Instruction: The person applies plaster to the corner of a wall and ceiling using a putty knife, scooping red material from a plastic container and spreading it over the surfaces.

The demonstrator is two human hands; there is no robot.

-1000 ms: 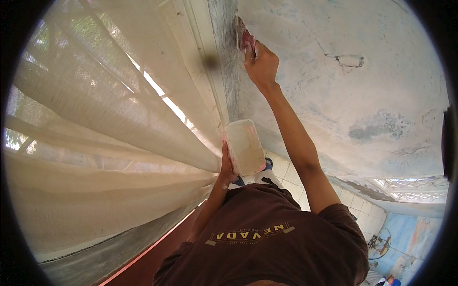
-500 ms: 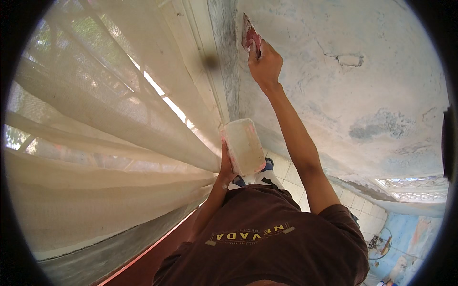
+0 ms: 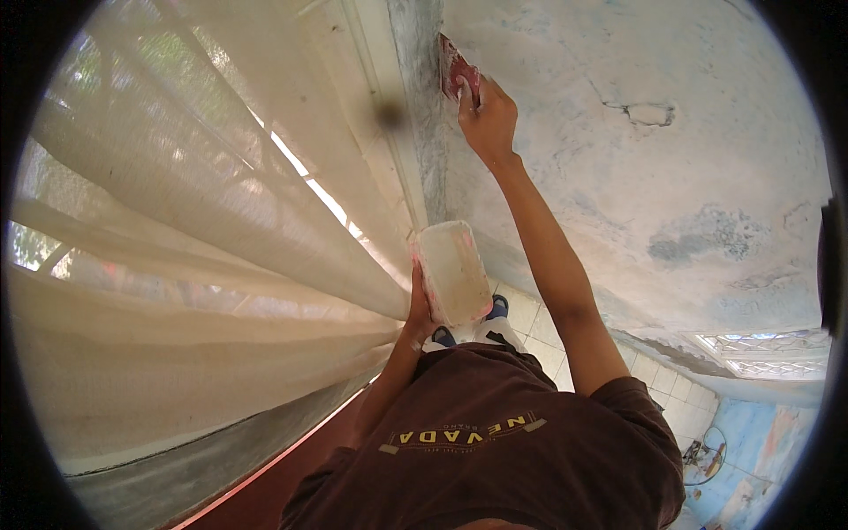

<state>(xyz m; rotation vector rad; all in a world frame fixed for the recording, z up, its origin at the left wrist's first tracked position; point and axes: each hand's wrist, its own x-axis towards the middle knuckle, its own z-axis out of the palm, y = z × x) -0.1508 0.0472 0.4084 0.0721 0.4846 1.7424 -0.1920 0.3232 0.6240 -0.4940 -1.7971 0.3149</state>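
Observation:
My right hand (image 3: pixel 490 122) reaches far out to the wall, its fingers closed around a red putty knife (image 3: pixel 455 71). The blade lies at the wall's left edge, by a narrow grey strip (image 3: pixel 417 53) in the corner. Close to my body, my left hand (image 3: pixel 420 300) grips a whitish rectangular plastic tub (image 3: pixel 452 276) by its left side. Pinkish smears mark the tub's rim, and a pale layer covers what shows inside it. The wall (image 3: pixel 565 185) is patchy white and grey-blue, with a cracked, chipped spot (image 3: pixel 647 113) right of the putty knife.
A sheer cream curtain (image 3: pixel 203 344) hangs along my left, close to my left arm, with light coming through. Below are white floor tiles (image 3: pixel 548 331) and my feet in blue sandals (image 3: pixel 497 307). A patterned vent block (image 3: pixel 768 346) sits low right, above a wire loop (image 3: pixel 707 458).
My right hand has shifted slightly down and left with the putty knife, whose blade now sits nearer the corner. My left hand and the tub have stayed nearly still.

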